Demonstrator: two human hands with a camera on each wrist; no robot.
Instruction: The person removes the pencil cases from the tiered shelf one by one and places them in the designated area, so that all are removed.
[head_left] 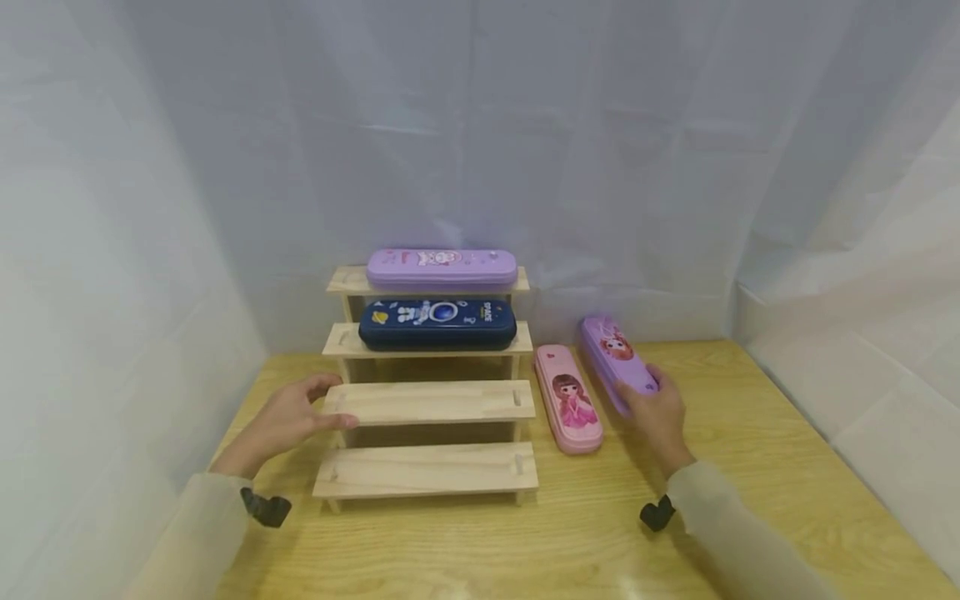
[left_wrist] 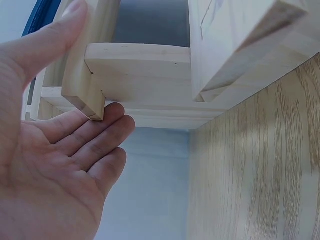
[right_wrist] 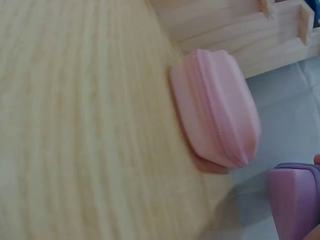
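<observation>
A stepped wooden rack [head_left: 431, 402] stands on the table. My left hand [head_left: 292, 417] holds the left end of its second-lowest step, thumb on top and fingers below, as the left wrist view also shows with the step's end [left_wrist: 82, 95]. My right hand [head_left: 658, 419] grips the near end of a purple pencil case [head_left: 618, 354] with a cartoon girl on its lid; the far end points to the back wall. Beside it lies a pink pencil case [head_left: 568, 400] with another girl print. In the right wrist view only the purple case's end [right_wrist: 290, 205] shows.
A lilac pencil case [head_left: 441, 268] lies on the rack's top step, and a dark blue space pencil case [head_left: 437, 325] on the step below. White sheeting [head_left: 600, 167] hangs behind and at both sides of the wooden table [head_left: 420, 550].
</observation>
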